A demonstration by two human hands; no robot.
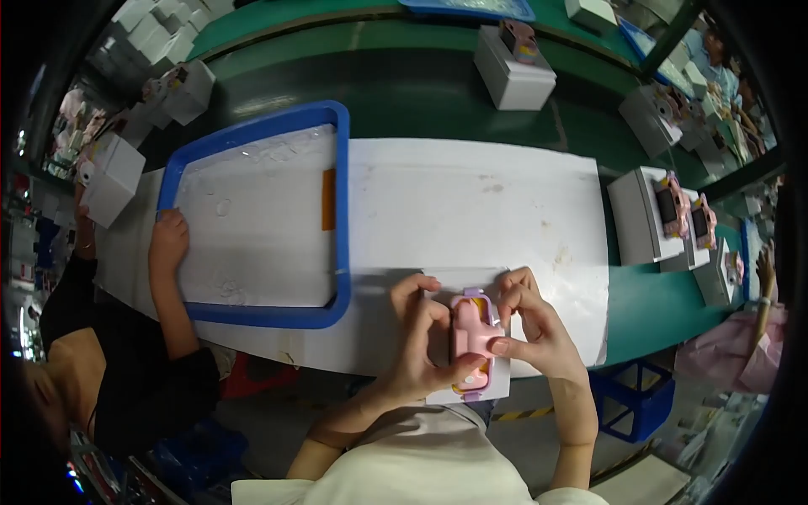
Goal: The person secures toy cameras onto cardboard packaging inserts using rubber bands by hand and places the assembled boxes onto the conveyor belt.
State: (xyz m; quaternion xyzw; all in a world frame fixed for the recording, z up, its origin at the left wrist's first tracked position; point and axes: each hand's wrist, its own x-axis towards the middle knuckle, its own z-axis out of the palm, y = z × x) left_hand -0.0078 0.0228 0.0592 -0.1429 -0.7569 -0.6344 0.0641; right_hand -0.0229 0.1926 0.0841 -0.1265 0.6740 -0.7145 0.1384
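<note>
A pink toy camera [473, 337] with a purple and yellow surround is held in front of me, above a white box [454, 276] at the table's near edge. My left hand [421, 345] grips its left side, with the thumb pressed near the lower end. On the other side, my right hand [536, 328] has its thumb on the pink body and its curled fingers by the upper right edge. Both hands are closed around the toy. Its underside is hidden, and part of the box lies covered by my hands.
A blue-rimmed tray [341, 252] stands left on the white board [471, 202], a co-worker's hand [170, 240] at its rim. White boxes with pink toy cameras [673, 206] line the right and the green conveyor [404, 84]. A blue stool [635, 400] stands below right.
</note>
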